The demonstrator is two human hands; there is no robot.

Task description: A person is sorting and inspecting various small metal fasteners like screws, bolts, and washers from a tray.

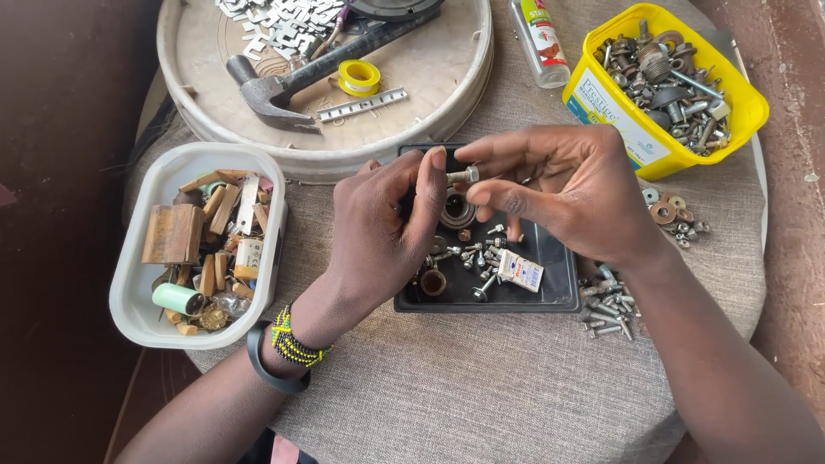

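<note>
- While both hands meet above the black tray [563, 288], the left hand [387, 223] and right hand [567, 185] pinch a small bolt [462, 175] between fingertips.
- Loose screws [606, 314] lie right of the tray on the table [481, 387].
- Yellow tub [601, 103] sits beyond, well apart.

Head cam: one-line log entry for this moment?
left hand: pinching bolt | right hand: pinching same bolt | position: above black tray of small screws | nearby: yellow tub, white tub
</note>
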